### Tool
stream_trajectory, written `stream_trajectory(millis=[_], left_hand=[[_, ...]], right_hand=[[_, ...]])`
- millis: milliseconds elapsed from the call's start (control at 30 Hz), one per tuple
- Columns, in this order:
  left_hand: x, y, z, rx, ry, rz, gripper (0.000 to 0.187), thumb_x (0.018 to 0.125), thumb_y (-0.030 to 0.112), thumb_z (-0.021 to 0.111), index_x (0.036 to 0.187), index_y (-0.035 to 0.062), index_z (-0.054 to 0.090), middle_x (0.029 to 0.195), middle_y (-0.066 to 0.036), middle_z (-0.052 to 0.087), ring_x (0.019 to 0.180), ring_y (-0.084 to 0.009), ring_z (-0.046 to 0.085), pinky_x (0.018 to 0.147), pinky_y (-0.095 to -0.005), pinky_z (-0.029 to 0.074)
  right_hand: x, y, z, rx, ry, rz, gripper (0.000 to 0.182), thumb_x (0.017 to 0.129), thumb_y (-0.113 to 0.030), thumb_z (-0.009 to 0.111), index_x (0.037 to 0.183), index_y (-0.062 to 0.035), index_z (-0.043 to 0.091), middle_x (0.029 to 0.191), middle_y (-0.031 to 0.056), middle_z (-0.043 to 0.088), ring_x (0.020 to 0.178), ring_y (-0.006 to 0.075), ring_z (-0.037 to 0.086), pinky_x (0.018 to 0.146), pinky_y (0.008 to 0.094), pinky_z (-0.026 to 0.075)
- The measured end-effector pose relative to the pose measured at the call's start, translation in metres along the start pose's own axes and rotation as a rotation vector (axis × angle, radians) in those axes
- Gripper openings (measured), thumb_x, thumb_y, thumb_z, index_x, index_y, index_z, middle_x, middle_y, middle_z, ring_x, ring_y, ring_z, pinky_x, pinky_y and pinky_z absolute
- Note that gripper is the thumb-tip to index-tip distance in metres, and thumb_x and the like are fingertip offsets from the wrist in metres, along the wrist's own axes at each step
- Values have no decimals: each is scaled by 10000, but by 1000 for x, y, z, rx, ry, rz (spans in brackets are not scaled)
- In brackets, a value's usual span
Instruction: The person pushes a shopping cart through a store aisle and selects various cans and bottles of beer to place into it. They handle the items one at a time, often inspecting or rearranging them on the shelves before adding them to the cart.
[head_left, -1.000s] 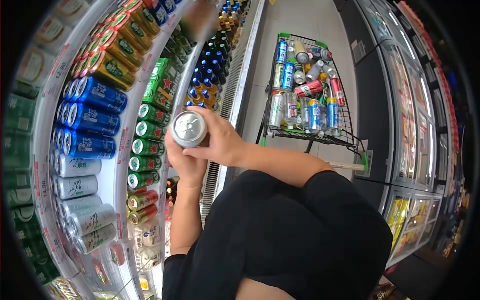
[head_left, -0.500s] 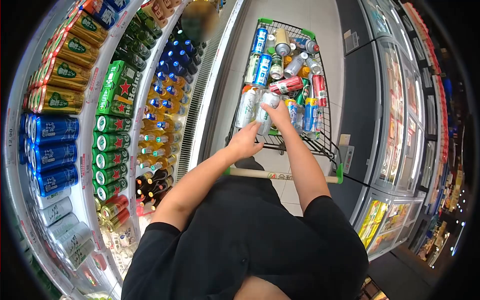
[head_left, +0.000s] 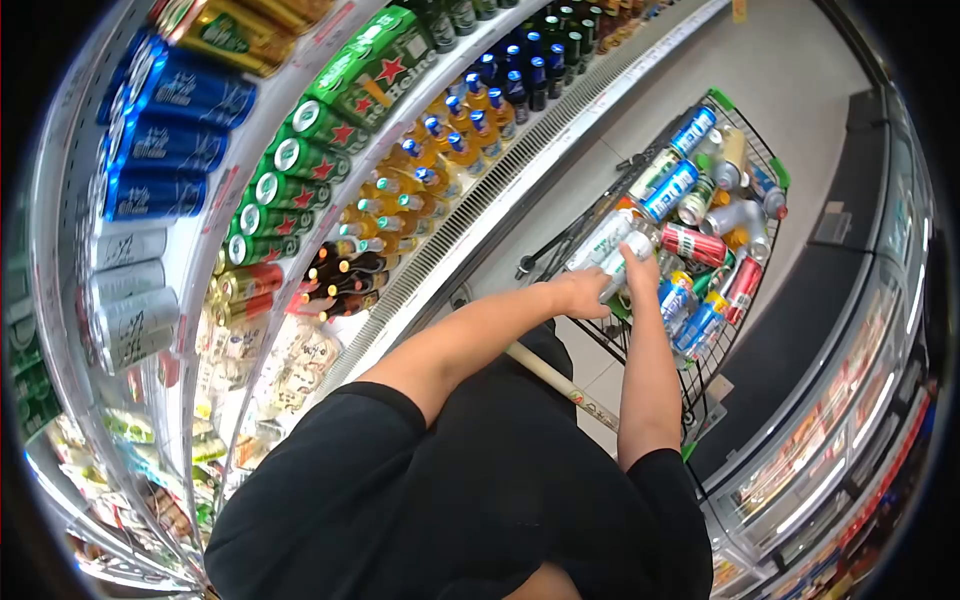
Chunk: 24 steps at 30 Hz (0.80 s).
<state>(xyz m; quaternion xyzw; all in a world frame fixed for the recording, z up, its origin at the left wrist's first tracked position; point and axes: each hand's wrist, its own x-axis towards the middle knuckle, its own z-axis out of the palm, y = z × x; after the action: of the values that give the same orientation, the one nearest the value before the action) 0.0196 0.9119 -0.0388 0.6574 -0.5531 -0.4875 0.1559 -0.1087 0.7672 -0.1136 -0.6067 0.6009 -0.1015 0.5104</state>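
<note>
A silver-white drink can (head_left: pixel 616 268) lies tilted over the near end of the wire shopping cart (head_left: pixel 776 152). My right hand (head_left: pixel 642 272) is closed around its far part, thumb on top. At its near end, my left hand (head_left: pixel 582 294) has its fingers against the can and appears to grip it; some fingers are hidden. Beside it lies another white can (head_left: pixel 598 240). Just beyond are a red can (head_left: pixel 694 244), a blue-and-white can (head_left: pixel 670 190) and a blue-yellow can (head_left: pixel 702 322), among several other cans and bottles.
The cart's handle bar (head_left: pixel 562 382) crosses before my body. On the left, a refrigerated shelf holds blue cans (head_left: pixel 155 195), green cans (head_left: pixel 285 190), silver cans (head_left: pixel 135 310) and amber bottles (head_left: pixel 430 150). Glass-fronted freezers (head_left: pixel 820 440) line the right side.
My view has turned, so the cart appears farther right and slanted. My left hand has moved from beside the can onto its near end. My right hand keeps its hold.
</note>
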Motion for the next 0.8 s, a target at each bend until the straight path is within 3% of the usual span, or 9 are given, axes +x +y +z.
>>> stream_trajectory(millis=[100,167,233,300,433,533,633,700,800], left_hand=[[-7,-5,4,-11,89,63,632,869,421,662,1331,-5,592,1253,-241,639,1200,-402,609,1035,-473,492],[-29,-2,-5,-64,138,106,563,880,397,659,1285,6,635,1173,-233,672,1148,-402,634,1009,-477,506],[-66,5,-25,-137,250,190,473,898,320,663,1245,-2,659,1149,-221,686,1084,-384,664,956,-464,529],[-103,5,-44,-219,333,260,430,904,283,665,1230,4,668,1133,-205,695,1064,-369,674,929,-455,542],[-181,-35,-66,-301,668,167,329,915,226,667,1173,24,698,1082,-178,713,1023,-353,685,905,-450,550],[-236,-75,-75,-232,987,-93,300,906,194,679,1147,15,695,1096,-188,704,1044,-360,675,928,-450,538],[-295,-123,-86,10,1372,-272,350,878,162,704,1185,2,655,1136,-189,674,1078,-363,660,948,-442,528],[-341,-140,-104,166,1586,-353,411,858,140,724,1231,-4,624,1220,-203,634,1159,-388,606,1005,-456,495],[-391,-157,-131,333,1684,-536,541,841,147,753,1322,-4,558,1367,-239,522,1278,-433,497,1088,-513,417]], right_hand=[[7,11,2,-100,74,-53,597,818,-465,818,1157,18,729,1093,200,756,1012,338,727,915,419,533],[4,8,1,-179,91,-40,728,820,-492,810,1261,66,656,1233,270,690,1143,405,662,1011,453,491],[-10,3,2,-440,303,-180,833,841,-466,793,1382,110,530,1390,339,552,1285,464,533,1111,481,412],[-35,-18,3,-457,342,-268,867,865,-401,776,1452,129,421,1453,366,443,1348,494,432,1160,507,352],[-77,-66,31,-388,304,-646,654,855,-247,766,1386,59,536,1359,285,527,1290,445,490,1127,496,382],[-114,-121,78,-332,-23,-857,398,857,-138,741,1214,10,646,1177,187,604,1090,348,601,956,427,492],[-150,-166,140,-382,-422,-972,388,857,-153,752,1203,0,666,1076,160,654,961,322,652,856,408,535],[-179,-200,183,-412,-658,-1006,442,855,-187,755,1247,-6,663,1151,183,661,1042,359,649,922,426,528],[-232,-250,249,-528,-768,-1200,481,886,-201,728,1321,-34,605,1256,170,610,1162,380,606,985,455,504]])
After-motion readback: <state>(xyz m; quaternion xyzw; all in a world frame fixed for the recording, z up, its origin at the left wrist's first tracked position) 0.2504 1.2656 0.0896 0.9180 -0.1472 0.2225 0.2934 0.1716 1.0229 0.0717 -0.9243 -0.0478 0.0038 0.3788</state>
